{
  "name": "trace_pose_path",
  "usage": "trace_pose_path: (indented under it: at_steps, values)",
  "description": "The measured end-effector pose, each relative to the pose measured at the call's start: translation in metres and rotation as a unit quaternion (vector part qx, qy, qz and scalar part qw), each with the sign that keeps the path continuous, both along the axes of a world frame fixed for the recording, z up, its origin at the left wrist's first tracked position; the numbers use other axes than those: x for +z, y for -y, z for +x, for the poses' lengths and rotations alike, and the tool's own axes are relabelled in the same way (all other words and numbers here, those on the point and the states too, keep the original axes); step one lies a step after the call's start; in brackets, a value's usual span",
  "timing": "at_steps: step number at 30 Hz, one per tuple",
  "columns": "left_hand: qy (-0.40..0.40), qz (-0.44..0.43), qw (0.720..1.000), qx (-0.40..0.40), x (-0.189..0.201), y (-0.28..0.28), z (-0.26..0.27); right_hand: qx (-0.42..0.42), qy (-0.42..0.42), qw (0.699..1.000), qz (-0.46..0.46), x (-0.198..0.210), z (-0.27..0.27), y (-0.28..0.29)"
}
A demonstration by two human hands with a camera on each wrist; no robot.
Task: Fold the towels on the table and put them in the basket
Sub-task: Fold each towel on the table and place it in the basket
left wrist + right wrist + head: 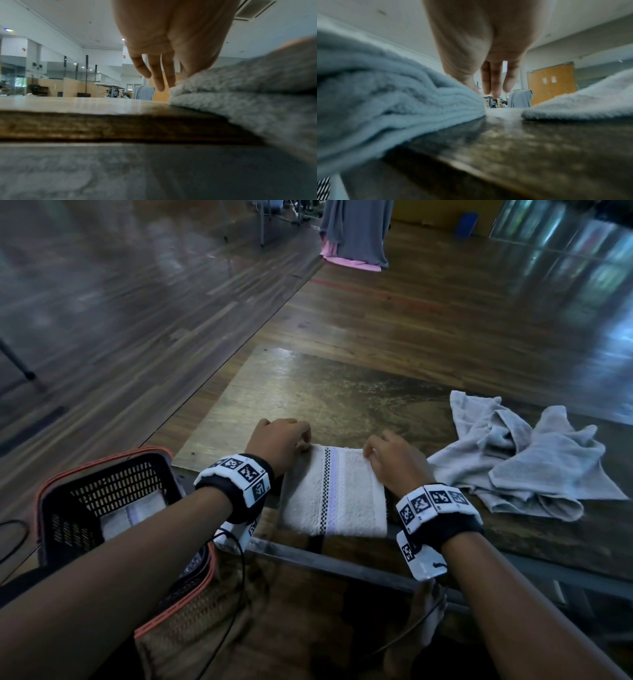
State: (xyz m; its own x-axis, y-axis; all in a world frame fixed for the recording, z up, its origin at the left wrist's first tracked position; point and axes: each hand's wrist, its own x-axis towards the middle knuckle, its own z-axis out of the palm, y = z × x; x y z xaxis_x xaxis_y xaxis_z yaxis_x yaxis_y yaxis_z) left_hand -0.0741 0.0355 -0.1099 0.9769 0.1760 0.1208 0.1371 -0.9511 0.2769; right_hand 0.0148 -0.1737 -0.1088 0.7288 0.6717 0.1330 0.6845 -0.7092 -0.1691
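A folded white towel [335, 491] with a black checked stripe lies at the table's [342, 398] near edge. My left hand [299, 441] pinches its far left corner and my right hand [371, 451] pinches its far right corner. In the left wrist view the outer fingers [159, 75] hang down beside the towel's stacked layers [240, 94]. The right wrist view shows the fingers [493, 81] pointing down past the towel's edge [385, 94]. A crumpled grey towel [524, 463] lies to the right, its near edge [590, 102] also seen from the right wrist. The black basket [113, 487] stands at the left.
Inside the basket lies another folded white towel [137, 513]. The table's metal frame [342, 563] runs along its near side, with a cable [239, 559] hanging by my left wrist. Grey and pink cloths [356, 231] hang far back over the wooden floor.
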Motion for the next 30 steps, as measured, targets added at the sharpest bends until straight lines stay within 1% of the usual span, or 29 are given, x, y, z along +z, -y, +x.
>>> trace_pose_path:
  at_steps: [2, 3, 4, 5, 6, 8, 11, 15, 16, 17, 19, 22, 24, 25, 27, 28, 29, 30]
  values:
    - [0.047, 0.037, 0.998, -0.020, 0.002, 0.010, -0.006, -0.002, 0.115, 0.989, -0.096, 0.001, -0.009, -0.005]
    - [0.062, 0.042, 0.996, -0.039, 0.002, 0.017, -0.009, -0.002, 0.155, 0.979, -0.133, 0.001, -0.016, -0.009]
    - [0.063, 0.044, 0.995, -0.059, 0.002, 0.026, -0.012, 0.001, 0.176, 0.972, -0.155, 0.001, -0.023, -0.013]
    - [0.047, 0.046, 0.995, -0.071, -0.001, 0.035, -0.015, 0.004, 0.180, 0.970, -0.163, 0.000, -0.030, -0.017]
    - [0.017, 0.052, 0.996, -0.072, -0.005, 0.043, -0.018, 0.001, 0.165, 0.973, -0.160, -0.001, -0.036, -0.019]
    - [-0.035, 0.055, 0.997, -0.049, -0.018, 0.054, -0.023, -0.031, 0.103, 0.986, -0.127, -0.005, -0.045, -0.021]
    - [-0.059, 0.033, 0.998, -0.016, -0.032, 0.053, -0.029, -0.070, 0.015, 0.995, -0.073, -0.013, -0.053, -0.020]
    - [-0.092, -0.005, 0.996, -0.010, -0.041, 0.041, -0.019, -0.075, -0.121, 0.988, -0.054, -0.027, -0.047, -0.020]
    - [-0.096, -0.014, 0.995, -0.001, -0.041, 0.038, -0.015, -0.074, -0.142, 0.986, -0.047, -0.030, -0.044, -0.018]
    - [-0.096, -0.022, 0.995, 0.012, -0.042, 0.035, -0.013, -0.073, -0.147, 0.985, -0.047, -0.032, -0.042, -0.017]
    - [-0.094, -0.027, 0.994, 0.042, -0.041, 0.027, -0.010, -0.082, -0.126, 0.987, -0.064, -0.035, -0.036, -0.012]
    - [-0.109, -0.024, 0.990, 0.091, -0.040, 0.010, -0.017, -0.144, -0.096, 0.982, -0.081, -0.032, -0.029, 0.004]
    - [-0.108, -0.029, 0.987, 0.116, -0.039, -0.002, -0.025, -0.175, -0.054, 0.981, -0.069, -0.025, -0.024, 0.015]
    - [-0.090, -0.040, 0.987, 0.123, -0.038, -0.007, -0.029, -0.184, -0.025, 0.981, -0.056, -0.021, -0.022, 0.020]
    - [-0.024, -0.087, 0.986, 0.140, -0.035, -0.017, -0.037, -0.197, 0.019, 0.980, -0.024, -0.013, -0.018, 0.030]
    - [0.001, -0.121, 0.980, 0.157, -0.031, -0.022, -0.039, -0.201, 0.012, 0.980, -0.004, -0.010, -0.017, 0.034]
    - [0.012, -0.152, 0.972, 0.176, -0.028, -0.025, -0.041, -0.202, -0.019, 0.979, 0.013, -0.009, -0.017, 0.038]
    - [0.007, -0.169, 0.967, 0.189, -0.025, -0.028, -0.042, -0.198, -0.061, 0.978, 0.022, -0.008, -0.017, 0.041]
